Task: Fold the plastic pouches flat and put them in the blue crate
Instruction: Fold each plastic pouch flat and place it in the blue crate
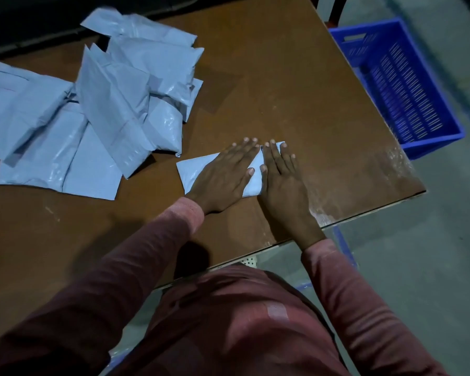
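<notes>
A folded light-blue plastic pouch (192, 169) lies flat on the brown table (296, 99), near its right front corner. My left hand (223, 176) presses on it with straight fingers. My right hand (284, 180) lies flat beside the left, its fingers over the pouch's right edge and its palm on the table. A loose pile of several unfolded light-blue pouches (98, 104) covers the table's far left. The blue crate (396, 85) stands on the floor past the table's right edge, and it looks empty.
The table's front edge (337, 223) runs close to my body, with grey floor (432, 253) to the right. Something blue shows under the table near its front edge. Dark furniture legs stand behind the crate.
</notes>
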### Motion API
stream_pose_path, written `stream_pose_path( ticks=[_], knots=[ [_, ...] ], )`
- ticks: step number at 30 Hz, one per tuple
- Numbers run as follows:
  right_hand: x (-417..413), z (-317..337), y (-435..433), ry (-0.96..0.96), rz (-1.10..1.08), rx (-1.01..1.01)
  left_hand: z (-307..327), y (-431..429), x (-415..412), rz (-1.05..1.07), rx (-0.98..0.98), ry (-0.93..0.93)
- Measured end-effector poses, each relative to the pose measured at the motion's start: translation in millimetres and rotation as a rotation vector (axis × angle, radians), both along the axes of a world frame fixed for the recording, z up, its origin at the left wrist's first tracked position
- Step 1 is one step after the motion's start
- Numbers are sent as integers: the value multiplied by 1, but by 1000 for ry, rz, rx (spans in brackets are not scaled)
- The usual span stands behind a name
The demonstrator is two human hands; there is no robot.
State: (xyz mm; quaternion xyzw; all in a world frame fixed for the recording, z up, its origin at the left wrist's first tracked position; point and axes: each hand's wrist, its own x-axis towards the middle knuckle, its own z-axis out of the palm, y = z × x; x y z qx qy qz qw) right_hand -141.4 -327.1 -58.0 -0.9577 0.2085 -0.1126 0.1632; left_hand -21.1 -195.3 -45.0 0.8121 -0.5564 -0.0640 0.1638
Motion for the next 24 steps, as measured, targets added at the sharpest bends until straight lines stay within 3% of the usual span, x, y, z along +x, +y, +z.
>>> stream_pose_path(
  ticks=[4, 9, 12, 24],
  knots=[
    [-2, 10, -9, 58, 68, -37, 8, 2, -4, 28, 54, -26],
    [-31, 19, 14, -132, 34, -28, 15, 29, -59, 211, 21, -73],
    [-46, 9, 28, -114, 63, -7, 5, 43, -87, 280, 45, 19],
    [-42, 4, 27, -177, 25, 4, -6, 50, -87, 279, 87, -14]
  ],
)
